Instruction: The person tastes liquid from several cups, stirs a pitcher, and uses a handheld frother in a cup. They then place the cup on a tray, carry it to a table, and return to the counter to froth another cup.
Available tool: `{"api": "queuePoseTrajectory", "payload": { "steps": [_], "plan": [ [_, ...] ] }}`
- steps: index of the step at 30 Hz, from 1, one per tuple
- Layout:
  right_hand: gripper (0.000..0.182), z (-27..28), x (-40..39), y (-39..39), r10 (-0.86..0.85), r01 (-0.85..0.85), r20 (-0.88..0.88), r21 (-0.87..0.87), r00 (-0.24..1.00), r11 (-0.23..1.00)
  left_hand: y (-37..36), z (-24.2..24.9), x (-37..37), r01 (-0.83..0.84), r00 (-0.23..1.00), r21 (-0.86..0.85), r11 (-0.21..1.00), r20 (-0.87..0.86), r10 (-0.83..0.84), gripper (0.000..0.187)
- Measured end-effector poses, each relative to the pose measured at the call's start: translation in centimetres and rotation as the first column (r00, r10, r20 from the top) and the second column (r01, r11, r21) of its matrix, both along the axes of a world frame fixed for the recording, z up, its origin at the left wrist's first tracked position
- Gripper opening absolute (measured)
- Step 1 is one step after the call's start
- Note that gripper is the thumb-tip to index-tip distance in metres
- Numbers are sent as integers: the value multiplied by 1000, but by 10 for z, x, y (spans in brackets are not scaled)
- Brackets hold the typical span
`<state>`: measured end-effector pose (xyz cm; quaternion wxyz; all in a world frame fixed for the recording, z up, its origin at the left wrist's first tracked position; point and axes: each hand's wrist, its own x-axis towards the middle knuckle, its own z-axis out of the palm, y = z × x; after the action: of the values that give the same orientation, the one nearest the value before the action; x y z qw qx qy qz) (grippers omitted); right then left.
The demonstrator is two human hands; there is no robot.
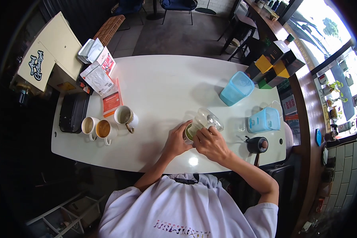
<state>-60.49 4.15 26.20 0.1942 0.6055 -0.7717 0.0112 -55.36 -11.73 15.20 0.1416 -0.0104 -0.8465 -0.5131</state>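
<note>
Cup with green contents (188, 135) was above the near part of the white desk (162, 79) in the head view. The left hand (179, 139) was wrapped around its side; the right hand (211, 145) was curled over its rim, but what those fingers gripped could not be told. Just beyond the cup was a clear vessel (215, 121), perhaps touching the right hand. Working well probably called for a firm, level left-hand hold, small right-hand movements and care around the vessel.
</note>
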Motion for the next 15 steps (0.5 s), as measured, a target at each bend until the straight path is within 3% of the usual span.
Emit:
{"api": "queuePoseTrajectory", "payload": {
  "steps": [2,6,8,15],
  "plan": [
    [12,-3,2,2,17,-16,-28,15,999,1000,0,1,1,7,1000,18,1000,-7,-6,77],
    [10,-6,-1,6,50,-53,-68,-41,996,998,0,0,1,6,1000,35,999,9,-6,77],
    [11,-7,-3,8,72,-80,-92,-82,993,993,0,0,1,-14,999,-10,1000,-30,14,86],
    [13,-9,-10,17,87,-107,-144,-143,986,984,2,2,1,-15,1000,-20,1000,-16,15,87]
  ]
}}
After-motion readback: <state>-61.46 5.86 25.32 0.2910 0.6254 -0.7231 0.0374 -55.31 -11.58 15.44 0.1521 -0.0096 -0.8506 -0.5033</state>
